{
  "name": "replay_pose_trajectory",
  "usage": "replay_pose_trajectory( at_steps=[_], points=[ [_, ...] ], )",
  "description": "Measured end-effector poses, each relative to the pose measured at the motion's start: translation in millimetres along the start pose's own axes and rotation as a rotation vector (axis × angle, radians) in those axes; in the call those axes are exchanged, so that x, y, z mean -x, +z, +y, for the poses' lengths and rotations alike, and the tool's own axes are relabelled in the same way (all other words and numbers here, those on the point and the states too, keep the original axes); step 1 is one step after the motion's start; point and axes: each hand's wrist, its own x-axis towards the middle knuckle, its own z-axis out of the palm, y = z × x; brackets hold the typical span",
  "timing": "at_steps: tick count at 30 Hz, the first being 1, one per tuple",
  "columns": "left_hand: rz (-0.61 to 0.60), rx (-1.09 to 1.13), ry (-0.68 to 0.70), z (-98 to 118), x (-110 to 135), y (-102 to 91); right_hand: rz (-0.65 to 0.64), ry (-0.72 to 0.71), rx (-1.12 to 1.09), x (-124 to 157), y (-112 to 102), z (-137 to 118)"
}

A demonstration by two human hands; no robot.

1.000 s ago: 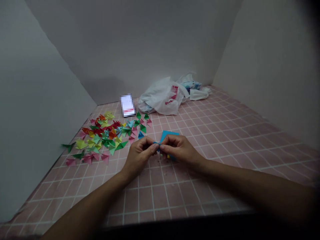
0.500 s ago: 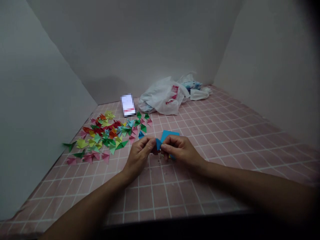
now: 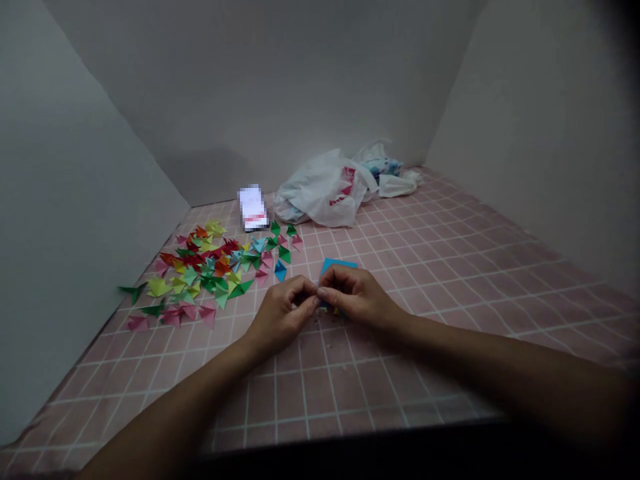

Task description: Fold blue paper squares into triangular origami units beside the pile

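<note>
My left hand point(image 3: 286, 308) is closed in a pinch, and its thumb and forefinger meet the fingertips of my right hand point(image 3: 361, 297), closed the same way. Between them is the small folded blue paper, now almost wholly hidden by the fingers. Behind my right hand, blue paper point(image 3: 340, 263) lies flat on the table, partly covered. A bit of yellow shows beneath that hand, too small to name. Left of my hands, a small blue origami piece point(image 3: 281, 270) rests at the edge of a spread of colourful folded paper pieces point(image 3: 220, 283).
A pink tile-patterned cloth point(image 3: 440, 380) covers the table. At the back stand a lit phone point(image 3: 253, 208) and a white plastic bag point(image 3: 320, 190) with red print; a smaller bag point(image 3: 397, 185) lies beside it. Pale walls enclose the left, back and right.
My fingertips have come together, covering the folded blue paper that showed between them before. The view has shifted slightly; the other things stay in place.
</note>
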Motion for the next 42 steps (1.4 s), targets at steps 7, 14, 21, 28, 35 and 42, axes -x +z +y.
replay_pose_trajectory(
  at_steps=[7, 14, 21, 28, 35, 42],
  points=[
    [-0.092, 0.081, -0.035, -2.3, 1.2, 3.6, 0.032, -0.102, 0.155, 1.6, -1.4, -1.1],
    [-0.112, 0.140, -0.129, -4.6, 1.7, 6.0, 0.009, -0.060, 0.155, -1.5, -4.0, -1.1],
    [-0.059, 0.454, -0.153, -3.4, 1.9, 8.5, -0.043, 0.050, -0.165, 0.8, -1.3, -5.7],
    [0.071, 0.733, -0.185, -8.1, 1.6, 11.5, -0.189, 0.128, -0.489, -6.4, -4.5, 3.8],
    [0.039, 0.854, -0.187, -4.5, 0.4, 12.2, -0.218, 0.167, -0.634, -6.8, -2.0, 7.9],
    [0.022, 0.924, -0.244, -6.6, 2.6, 15.3, -0.238, 0.168, -0.669, -6.2, -0.7, 4.6]
  ],
)
